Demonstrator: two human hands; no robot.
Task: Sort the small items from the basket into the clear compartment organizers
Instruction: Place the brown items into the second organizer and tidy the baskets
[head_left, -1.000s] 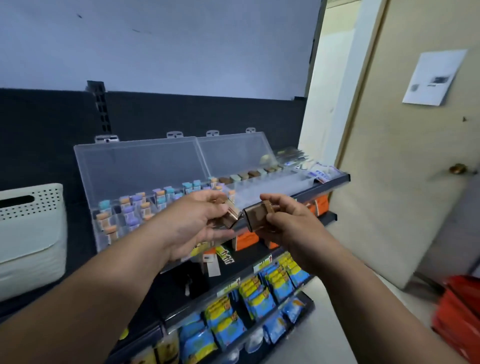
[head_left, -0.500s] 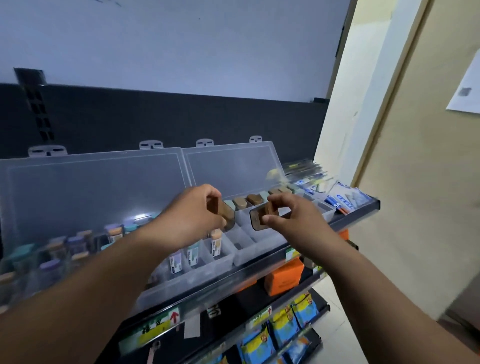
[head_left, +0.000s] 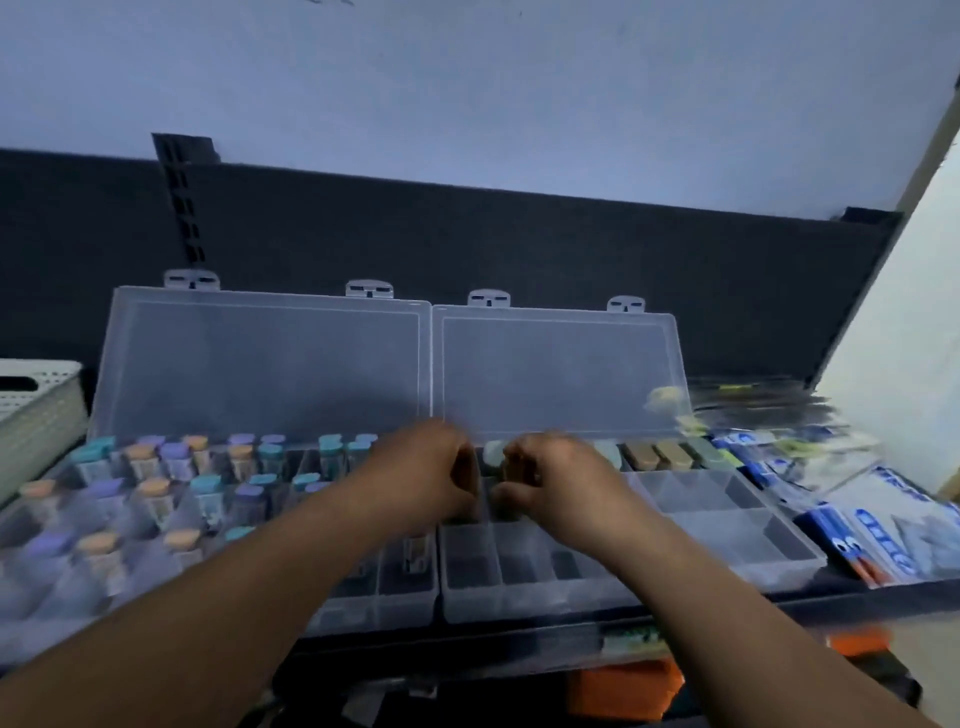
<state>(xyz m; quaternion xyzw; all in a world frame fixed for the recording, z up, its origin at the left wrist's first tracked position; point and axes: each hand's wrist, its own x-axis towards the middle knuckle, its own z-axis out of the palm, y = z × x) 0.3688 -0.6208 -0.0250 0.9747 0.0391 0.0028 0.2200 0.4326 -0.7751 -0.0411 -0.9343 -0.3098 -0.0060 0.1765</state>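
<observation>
Organizer (head_left: 727, 519): L hand (head_left: 421, 475), R hand (head_left: 563, 483) now lower.

On the shelf (head_left: 519, 649) two organizers stand side by side and touch. The left organizer (head_left: 405, 597) holds many upright tubes (head_left: 176, 462), mostly in its left and back compartments. The right organizer (head_left: 727, 571) has small blocks (head_left: 665, 454) in its back row. Both lids (head_left: 260, 364) stand open behind, against the back panel (head_left: 519, 244). The basket (head_left: 36, 415) is at the shelf's left edge and packets (head_left: 872, 535) lie at its right end. The left hand (head_left: 421, 467) and the right hand (head_left: 561, 478) are over the place where the organizers meet.
</observation>
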